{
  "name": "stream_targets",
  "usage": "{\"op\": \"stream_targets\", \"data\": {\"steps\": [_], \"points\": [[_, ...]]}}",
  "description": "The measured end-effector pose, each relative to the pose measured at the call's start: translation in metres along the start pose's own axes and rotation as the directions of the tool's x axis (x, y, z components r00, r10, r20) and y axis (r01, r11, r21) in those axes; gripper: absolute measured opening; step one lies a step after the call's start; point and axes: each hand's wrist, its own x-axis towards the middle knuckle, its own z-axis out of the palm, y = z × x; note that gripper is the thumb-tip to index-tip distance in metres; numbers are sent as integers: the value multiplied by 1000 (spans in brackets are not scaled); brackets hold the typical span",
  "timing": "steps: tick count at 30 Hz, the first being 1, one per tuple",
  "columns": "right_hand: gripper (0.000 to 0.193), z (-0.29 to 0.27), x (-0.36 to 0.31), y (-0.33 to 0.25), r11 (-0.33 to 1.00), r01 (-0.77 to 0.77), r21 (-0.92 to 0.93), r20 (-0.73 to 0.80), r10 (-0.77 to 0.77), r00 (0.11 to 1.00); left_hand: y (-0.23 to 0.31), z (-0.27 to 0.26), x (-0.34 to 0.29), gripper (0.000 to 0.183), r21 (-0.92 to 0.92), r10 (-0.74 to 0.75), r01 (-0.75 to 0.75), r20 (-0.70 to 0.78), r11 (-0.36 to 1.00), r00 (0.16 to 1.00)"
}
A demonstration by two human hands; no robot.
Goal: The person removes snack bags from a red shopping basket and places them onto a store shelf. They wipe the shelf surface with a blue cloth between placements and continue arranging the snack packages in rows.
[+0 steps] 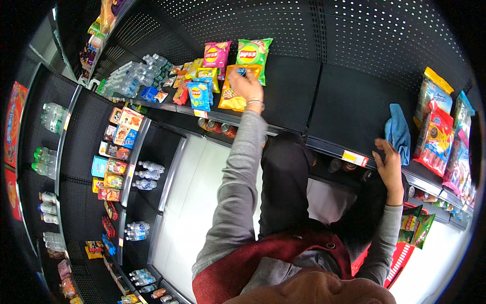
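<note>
My left hand (246,87) is at the upper part of an orange-yellow chip bag (232,102), its fingers bent against the front of the bag. Just behind that bag stand a green chip bag (258,53) and a pink chip bag (216,54). A small blue chip bag (199,96) and several yellow packets sit to its left. My right hand (389,164) is by the shelf's front edge, fingers apart and holding nothing. Close beyond it, a crumpled blue cloth (397,133) lies on the black shelf (336,114).
Large snack bags (435,134) stand at the right end of the shelf. Clear water bottles (134,76) lie at its left end. Cans (228,130) line the level below. A red basket (400,263) with green packets is beside me. Side shelves hold boxes (125,134).
</note>
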Motion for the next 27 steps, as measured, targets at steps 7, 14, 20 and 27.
{"op": "stream_targets", "data": {"steps": [7, 14, 20, 27], "points": [[35, 5, 1, 3, 997, -83, 9, 81, 82, 993, -113, -39, 23, 60, 427, -413, 278, 263, 860, 872], [34, 4, -3, 3, 998, -70, 7, 54, 69, 996, -169, -38, 2, 50, 263, -195, 123, 268, 957, 944], [40, 9, -12, 16, 989, -33, -146, 38, 39, 999, -124, -67, -8, 47, -584, -435, 784, 661, 213, 611], [58, 22, -28, -20, 908, 168, 385, -353, -24, 935, 117, -104, -32, 33, -435, 108, 129, 480, 891, 871]]}}
